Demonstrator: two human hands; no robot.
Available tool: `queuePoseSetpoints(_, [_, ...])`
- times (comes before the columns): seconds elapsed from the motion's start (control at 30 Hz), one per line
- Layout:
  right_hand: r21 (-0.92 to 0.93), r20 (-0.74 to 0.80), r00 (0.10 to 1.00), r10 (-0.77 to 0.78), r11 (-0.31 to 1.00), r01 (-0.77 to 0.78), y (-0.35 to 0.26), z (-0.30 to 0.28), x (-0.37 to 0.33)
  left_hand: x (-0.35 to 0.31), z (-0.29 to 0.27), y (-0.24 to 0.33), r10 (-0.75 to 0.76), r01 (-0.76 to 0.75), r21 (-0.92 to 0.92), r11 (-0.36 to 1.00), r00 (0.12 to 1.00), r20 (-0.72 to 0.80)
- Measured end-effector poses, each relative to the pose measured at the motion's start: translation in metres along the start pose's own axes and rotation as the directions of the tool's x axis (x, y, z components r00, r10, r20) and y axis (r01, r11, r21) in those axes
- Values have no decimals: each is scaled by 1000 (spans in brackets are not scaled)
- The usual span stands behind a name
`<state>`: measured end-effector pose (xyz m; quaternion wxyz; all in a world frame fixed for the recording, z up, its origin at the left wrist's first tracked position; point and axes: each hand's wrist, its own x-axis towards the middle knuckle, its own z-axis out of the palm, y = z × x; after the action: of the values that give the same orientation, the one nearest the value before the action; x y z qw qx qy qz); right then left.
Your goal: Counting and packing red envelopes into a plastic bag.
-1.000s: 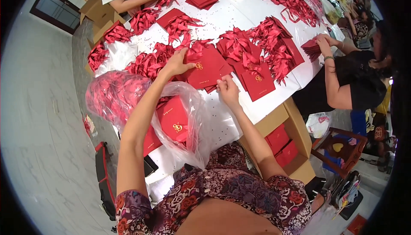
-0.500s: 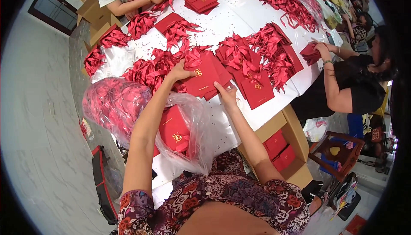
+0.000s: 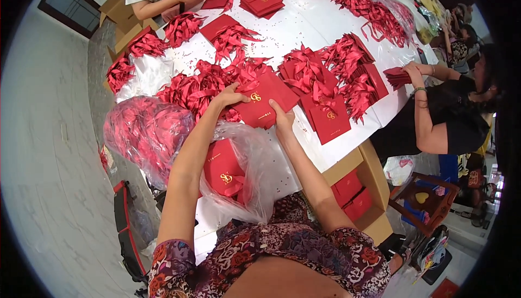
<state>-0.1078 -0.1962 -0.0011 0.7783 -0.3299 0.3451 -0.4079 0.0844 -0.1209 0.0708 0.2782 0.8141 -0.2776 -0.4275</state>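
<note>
A small stack of flat red envelopes (image 3: 268, 94) with a gold emblem is between my hands, over the near side of the white table. My left hand (image 3: 230, 96) is closed on its left edge, thumb on top. Gripping the near right edge is my right hand (image 3: 283, 117), its thumb on the top face and its other fingers largely hidden beneath. Left of the stack lies a heap of red ribbons (image 3: 187, 89). Further red envelopes with ribbon loops (image 3: 327, 118) rest on the table to the right.
Nearer me, a clear plastic bag (image 3: 258, 189) holds red envelopes, beside a bulging bag of red ribbon (image 3: 144, 135). An open cardboard box (image 3: 377, 187) with red packs stands at right. Co-workers handle red pieces at the far side and the right. Small dark specks dot the tabletop (image 3: 287, 40).
The fanned envelopes between my hands now lie more evenly together. My right hand has shifted slightly nearer me. The far-left co-worker now has a red envelope at the hands, where ribbon was before.
</note>
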Motion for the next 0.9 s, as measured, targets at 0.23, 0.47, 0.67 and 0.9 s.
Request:
queuePoseSetpoints(0.23, [-152,17,968,-250,956,250,-22,-23,-33,-31,6,12,71,-91,240,967,993,92])
queuePoseSetpoints(0.47, [-422,75,900,-429,804,418,-63,-75,-87,-80,29,41,288,-290,91,953,957,30])
queuePoseSetpoints(0.67, [-429,143,890,-432,783,449,-52,-111,-112,-92,61,65,340,-339,-27,940,934,111])
queuePoseSetpoints(0.9, [-565,275,887,-371,684,461,-53,-122,-114,-48,93,33,345,-327,-110,939,881,323])
